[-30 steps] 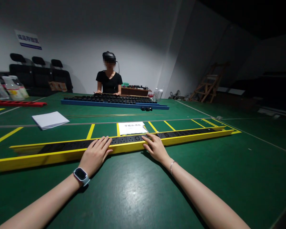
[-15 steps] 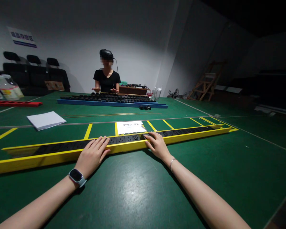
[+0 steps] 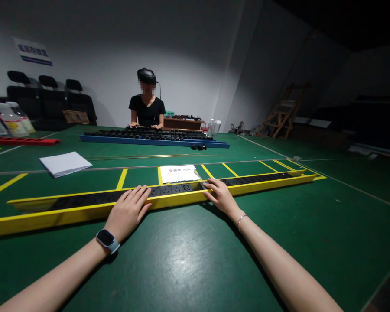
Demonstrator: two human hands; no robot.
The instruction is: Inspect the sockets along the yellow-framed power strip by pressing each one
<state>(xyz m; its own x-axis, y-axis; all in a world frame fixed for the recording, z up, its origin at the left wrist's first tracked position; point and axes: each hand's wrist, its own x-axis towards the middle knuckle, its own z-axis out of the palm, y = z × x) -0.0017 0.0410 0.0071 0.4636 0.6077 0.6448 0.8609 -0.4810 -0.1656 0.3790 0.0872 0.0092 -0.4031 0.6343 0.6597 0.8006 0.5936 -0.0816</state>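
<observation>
A long yellow channel (image 3: 173, 200) lies across the table, with a row of black socket modules (image 3: 165, 190) set between its walls. My left hand (image 3: 127, 210) rests over the near wall, fingers stretched out flat on the sockets and thumb apart. Further right, my right hand (image 3: 221, 196) is open, its fingertips touching the top of a black module and its thumb low at the near wall. Between the hands, a short gap shows in the row, just left of my right fingertips. Whatever lies under both palms is hidden.
A printed white label (image 3: 178, 174) stands behind the channel; folded white paper (image 3: 65, 164) lies at left. Beyond are thin rods (image 3: 152, 157), blue channels (image 3: 149, 142) with black parts, and a red rail (image 3: 22, 141). A person (image 3: 147, 108) in a headset sits opposite.
My right hand has slid a little to the right along the channel, and the gap left of its fingertips is wider. My left hand stays in place. The person opposite has lowered their hands.
</observation>
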